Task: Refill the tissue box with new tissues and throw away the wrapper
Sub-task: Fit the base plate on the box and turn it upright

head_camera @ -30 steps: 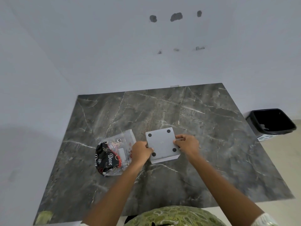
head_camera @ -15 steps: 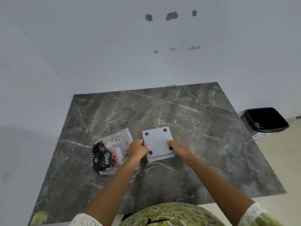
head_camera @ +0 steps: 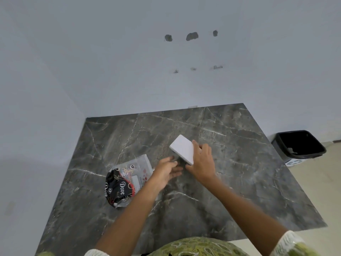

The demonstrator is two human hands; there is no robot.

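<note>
Right now, right hand (head_camera: 202, 163): mid-frame, fingers clasping the white tissue box (head_camera: 182, 152), tilted above the table (head_camera: 239, 182).
Left hand (head_camera: 165, 171): fingers spread loose, seemingly holding nothing.
Wrapper (head_camera: 125, 180): lower left.

The smooth matt white plastic box (head_camera: 183, 152) contrasts with the polished grey veined marble tabletop (head_camera: 230, 178); the glossy crinkled printed plastic wrapper (head_camera: 125, 182) lies left of the hands.

Soft even daylight, faint shadows, wide-angle edge bending, slight motion blur.
</note>
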